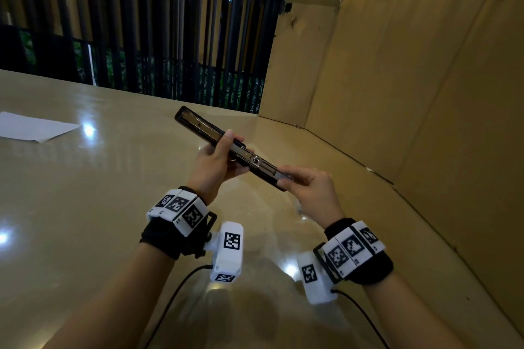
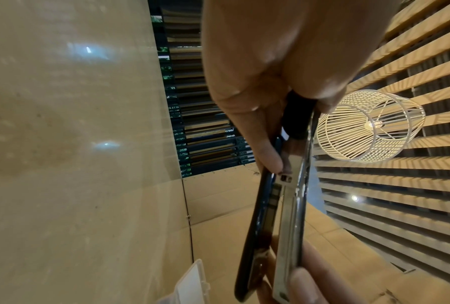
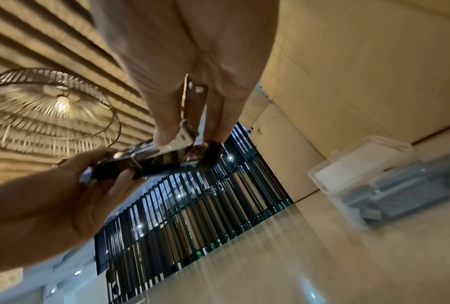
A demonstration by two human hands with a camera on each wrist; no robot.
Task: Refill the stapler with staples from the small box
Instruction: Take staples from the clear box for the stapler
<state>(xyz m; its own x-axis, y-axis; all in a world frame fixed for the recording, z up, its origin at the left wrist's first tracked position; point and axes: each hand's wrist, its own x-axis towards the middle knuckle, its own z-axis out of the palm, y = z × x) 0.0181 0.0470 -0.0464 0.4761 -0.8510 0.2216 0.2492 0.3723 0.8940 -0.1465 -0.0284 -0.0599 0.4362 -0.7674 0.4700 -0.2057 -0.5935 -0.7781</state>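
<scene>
Stapler [image 1: 226,147] swung open, clamped between left hand [image 1: 218,161] fingers and right hand [image 1: 309,187] pinch — small box [image 3: 361,179] lid up beside right fingers — staple loading apparently still left

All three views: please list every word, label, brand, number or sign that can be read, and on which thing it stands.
No readable text in any view.
Wrist bands: black-and-white square code patterns only, no letters or numbers.
Stapler, held by the left hand and the right hand: no brand or marking can be read.
Small box: clear plastic, blurred, no label seen.
Paper: blank as far as it shows.
</scene>
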